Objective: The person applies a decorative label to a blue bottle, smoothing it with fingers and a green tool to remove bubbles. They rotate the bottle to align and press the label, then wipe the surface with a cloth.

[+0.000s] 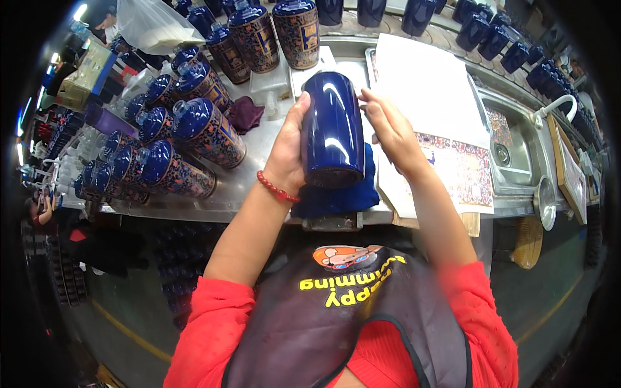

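Steel bench (252, 187) w/ patterned decal sheets (462, 171) at right; plain blue jar (332, 129) in both hands' (288, 152) (388, 129) closed grip.

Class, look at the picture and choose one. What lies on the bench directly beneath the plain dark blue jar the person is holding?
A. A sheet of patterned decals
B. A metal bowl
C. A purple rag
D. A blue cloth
D: the plain blue jar, gripped by the left hand and the right hand, sits over a folded blue cloth at the bench edge.

You sit at a steel workbench (246, 194) with a sink (517, 155) on your right, grey floor (550, 304) below, ceiling lamps (80, 11) far left.
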The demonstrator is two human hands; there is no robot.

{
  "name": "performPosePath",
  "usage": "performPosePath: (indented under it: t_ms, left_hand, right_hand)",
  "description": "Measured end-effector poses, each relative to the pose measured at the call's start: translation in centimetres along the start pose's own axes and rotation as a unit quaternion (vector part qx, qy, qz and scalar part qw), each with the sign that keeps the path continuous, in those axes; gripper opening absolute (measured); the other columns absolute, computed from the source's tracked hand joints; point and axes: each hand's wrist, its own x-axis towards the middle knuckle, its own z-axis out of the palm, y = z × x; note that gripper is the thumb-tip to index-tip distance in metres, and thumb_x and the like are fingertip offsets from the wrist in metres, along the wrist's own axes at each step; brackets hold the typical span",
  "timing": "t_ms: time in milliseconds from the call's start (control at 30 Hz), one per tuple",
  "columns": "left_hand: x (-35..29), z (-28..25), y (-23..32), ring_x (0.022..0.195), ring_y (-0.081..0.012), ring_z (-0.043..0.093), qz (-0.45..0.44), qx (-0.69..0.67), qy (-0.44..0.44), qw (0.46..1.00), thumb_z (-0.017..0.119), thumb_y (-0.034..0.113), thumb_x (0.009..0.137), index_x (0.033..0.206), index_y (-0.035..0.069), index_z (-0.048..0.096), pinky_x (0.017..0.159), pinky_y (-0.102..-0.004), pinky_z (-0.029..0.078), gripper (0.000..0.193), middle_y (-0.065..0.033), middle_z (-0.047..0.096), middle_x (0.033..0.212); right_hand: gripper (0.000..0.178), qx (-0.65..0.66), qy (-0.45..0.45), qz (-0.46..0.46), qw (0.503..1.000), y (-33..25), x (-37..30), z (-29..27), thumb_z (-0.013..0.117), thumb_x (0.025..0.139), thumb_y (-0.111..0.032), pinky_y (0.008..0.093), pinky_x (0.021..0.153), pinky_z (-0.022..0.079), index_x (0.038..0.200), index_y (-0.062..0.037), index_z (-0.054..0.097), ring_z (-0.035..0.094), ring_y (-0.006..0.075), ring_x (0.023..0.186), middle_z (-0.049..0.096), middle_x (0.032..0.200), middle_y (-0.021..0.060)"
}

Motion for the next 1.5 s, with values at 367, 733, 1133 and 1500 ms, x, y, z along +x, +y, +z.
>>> performPosePath:
  t_ms: [367, 733, 1133, 1500]
  left_hand:
    - [-0.1, -0.5, -1.1, 0.103, -0.0279, 0.073, 0.023, -0.028, -0.060, 0.998, 0.033, 0.055, 0.109, 0.137, 0.003, 0.052, 0.091, -0.0439, 0.062, 0.062, -0.0166, 0.070, 0.118]
    - [-3.9, -3.3, -2.4, 0.127, -0.0242, 0.056, 0.308, 0.546, 0.098, 0.773, 0.042, 0.046, 0.110, 0.141, -0.009, 0.051, 0.110, -0.0350, 0.041, 0.064, -0.0196, 0.059, 0.137]
    - [-6.2, 3.9, -6.8, 0.124, -0.0247, 0.060, 0.195, 0.631, -0.049, 0.749, 0.053, 0.012, 0.102, 0.135, -0.007, 0.058, 0.106, -0.0359, 0.046, 0.038, -0.0193, 0.060, 0.137]
    - [0.6, 4.2, -12.3, 0.147, -0.0275, 0.035, 0.021, 0.366, 0.067, 0.928, 0.052, 0.008, 0.101, 0.156, -0.014, 0.019, 0.123, -0.0368, 0.025, 0.068, -0.0240, 0.033, 0.159]
  right_hand:
    - [0.091, -0.180, -0.019, -0.175, 0.968, -4.4, -6.8, 0.2, 0.084, 0.080, -0.018, 0.0469, 0.115, 0.039, 0.154, 0.0013, 0.037, 0.047, 0.0447, 0.137, 0.043, 0.153, 0.0289]
    - [0.070, -0.248, -0.047, -0.270, 0.929, -5.1, -6.2, 1.6, 0.083, 0.073, -0.010, 0.0479, 0.109, 0.045, 0.138, -0.0034, 0.058, 0.050, 0.0406, 0.132, 0.051, 0.149, 0.0190]
    - [0.046, -0.527, -0.032, 0.045, 0.848, 3.0, -8.3, -9.1, 0.059, 0.088, -0.001, 0.0453, 0.103, 0.048, 0.132, -0.0142, 0.068, 0.051, 0.0342, 0.135, 0.051, 0.150, 0.0161]
    - [0.047, -0.567, -0.096, 0.045, 0.817, 5.2, -7.6, -9.2, 0.056, 0.091, -0.007, 0.0534, 0.097, 0.044, 0.134, -0.0224, 0.066, 0.041, 0.0311, 0.142, 0.043, 0.155, 0.0096]
